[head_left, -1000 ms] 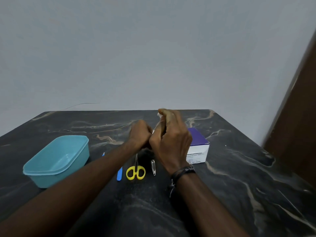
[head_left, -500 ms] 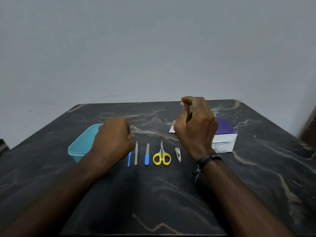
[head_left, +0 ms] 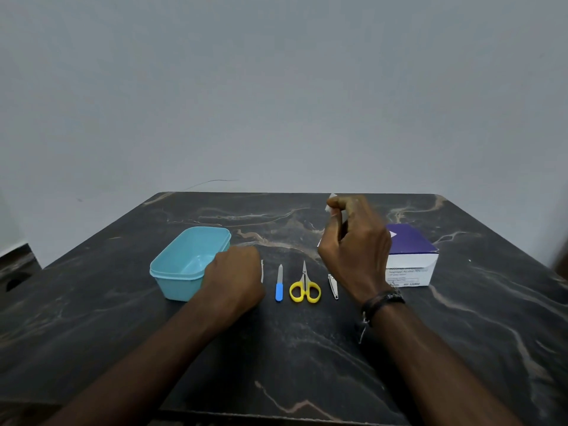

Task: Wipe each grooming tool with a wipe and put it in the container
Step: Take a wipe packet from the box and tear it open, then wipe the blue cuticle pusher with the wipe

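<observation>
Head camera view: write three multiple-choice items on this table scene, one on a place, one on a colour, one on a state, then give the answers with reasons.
1. Where does the container stand relative to the scissors?
A. To their left
B. To their right
C. On top of them

2. What colour are the scissors' handles?
A. Red
B. Yellow
C. Green

3. What is the right hand doing?
A. Lying flat on the table
B. Gripping the nail clipper
C. Pinching a small white wipe, raised above the table

Answers:
1 A: the teal container sits beyond the left hand, left of the tool row.
2 B: both finger loops are yellow.
3 C: the wipe shows at its fingertips; the clipper lies untouched.
</observation>
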Motion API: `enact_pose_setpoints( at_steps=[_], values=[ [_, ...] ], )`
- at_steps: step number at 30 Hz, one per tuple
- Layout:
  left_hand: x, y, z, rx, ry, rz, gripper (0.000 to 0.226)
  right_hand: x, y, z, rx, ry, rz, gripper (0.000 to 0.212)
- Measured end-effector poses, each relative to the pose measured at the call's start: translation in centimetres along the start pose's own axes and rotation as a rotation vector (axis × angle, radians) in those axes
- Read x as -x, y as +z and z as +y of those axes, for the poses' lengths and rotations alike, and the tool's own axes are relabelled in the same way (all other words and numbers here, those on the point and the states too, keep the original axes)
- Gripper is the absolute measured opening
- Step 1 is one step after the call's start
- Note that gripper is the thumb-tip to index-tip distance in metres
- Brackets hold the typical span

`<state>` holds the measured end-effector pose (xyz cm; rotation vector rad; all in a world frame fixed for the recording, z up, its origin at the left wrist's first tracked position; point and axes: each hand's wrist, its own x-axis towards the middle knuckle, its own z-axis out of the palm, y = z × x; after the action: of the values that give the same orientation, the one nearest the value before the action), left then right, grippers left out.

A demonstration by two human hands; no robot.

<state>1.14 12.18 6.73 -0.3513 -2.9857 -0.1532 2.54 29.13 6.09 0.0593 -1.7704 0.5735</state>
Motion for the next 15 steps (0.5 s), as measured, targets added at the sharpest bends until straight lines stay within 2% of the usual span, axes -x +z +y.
enact_pose_setpoints(
  at_steps=[7, 12, 15],
  values=[
    [-0.5, -0.2, 0.6, -0.119, 0.047, -0.007, 0.014, 0.3, 0.4, 0.2, -0.042, -0.027, -0.049, 0.016],
    [-0.6, -0.5, 0.6, -0.051, 0.038, -0.004, 0.008, 0.5, 0.5, 0.2, -0.051, -0.034, -0.113, 0.016],
    [-0.1, -1.0, 0.7, -0.024, 0.030, 0.113, 0.019, 0.4, 0.6, 0.2, -0.061, -0.028, -0.111, 0.015]
  ],
)
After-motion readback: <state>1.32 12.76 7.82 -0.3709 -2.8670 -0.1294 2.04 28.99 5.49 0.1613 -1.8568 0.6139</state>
